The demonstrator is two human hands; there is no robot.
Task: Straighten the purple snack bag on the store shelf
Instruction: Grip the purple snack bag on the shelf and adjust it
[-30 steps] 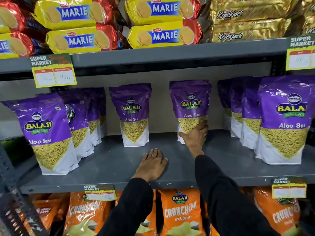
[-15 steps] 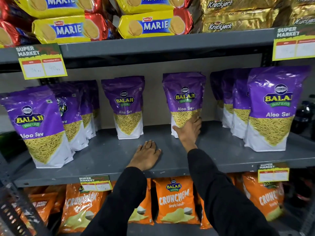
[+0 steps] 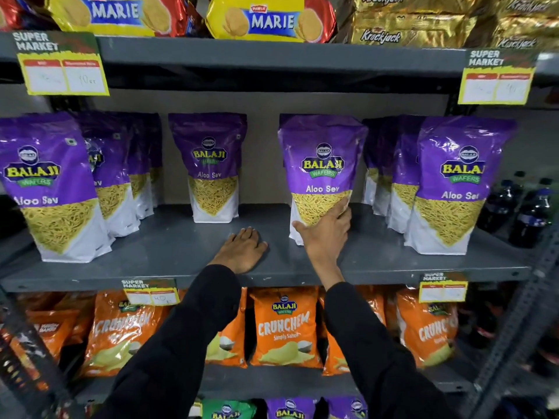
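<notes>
Head view of a grey metal shelf (image 3: 181,252) stocked with purple Balaji Aloo Sev pouches. The right hand (image 3: 325,234) is gripping the lower front of the Aloo Sev pouch (image 3: 322,164) standing alone at centre-right, thumb at its left edge and fingers (image 3: 344,208) wrapping the right side over the clear window of sev. The pouch is standing upright on the shelf, between a second lone pouch (image 3: 211,167) to the left and a row of pouches (image 3: 453,182) to the right, apart from both. The left hand (image 3: 243,249) is resting flat and empty on the shelf's front, palm down. The pouch is likely light, its glossy film slippery and crinkly, its contents brittle; holding low, at the filled base, should be steering it without crushing the slack upper part
</notes>
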